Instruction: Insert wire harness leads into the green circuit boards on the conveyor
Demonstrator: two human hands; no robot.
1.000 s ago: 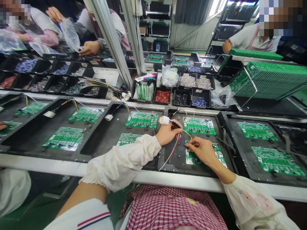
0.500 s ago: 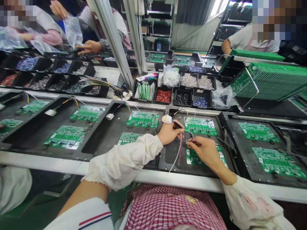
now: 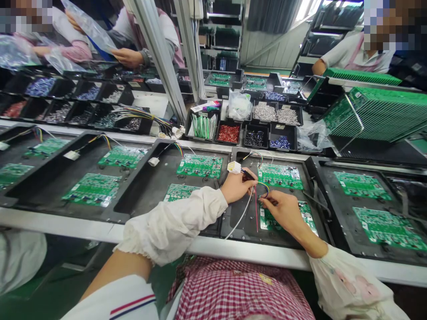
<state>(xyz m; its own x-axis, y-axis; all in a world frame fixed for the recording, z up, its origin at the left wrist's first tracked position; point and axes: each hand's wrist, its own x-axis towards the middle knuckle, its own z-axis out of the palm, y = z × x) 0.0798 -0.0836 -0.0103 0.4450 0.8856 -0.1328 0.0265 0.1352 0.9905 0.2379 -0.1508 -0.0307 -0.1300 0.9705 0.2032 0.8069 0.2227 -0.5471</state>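
My left hand (image 3: 237, 186) is closed around a wire harness that has a white connector (image 3: 234, 167) at its upper end. A white wire (image 3: 240, 218) and a red wire (image 3: 256, 213) hang loose below that hand. Blue and yellow wires (image 3: 266, 186) curve across to my right hand (image 3: 279, 206), which pinches their ends at the upper left corner of the near green circuit board (image 3: 267, 220). My fingers hide the wire tips. Behind them lies the far circuit board (image 3: 280, 176), with thin wires running from its top edge. Both boards sit in a black tray (image 3: 233, 229).
More black trays with boards (image 3: 91, 190) stand left and right. Beyond are small parts bins (image 3: 228, 133), a wire bundle (image 3: 143, 116) and a rack of green boards (image 3: 380, 113). Metal posts (image 3: 160, 62) rise at centre-left. Co-workers sit across; one person's hand (image 3: 128, 58) holds a plastic bag.
The loose white wire has swung left and the red one slightly right. Both my hands stay almost in place. Across the bench, a co-worker's plastic bag has been raised and spread.
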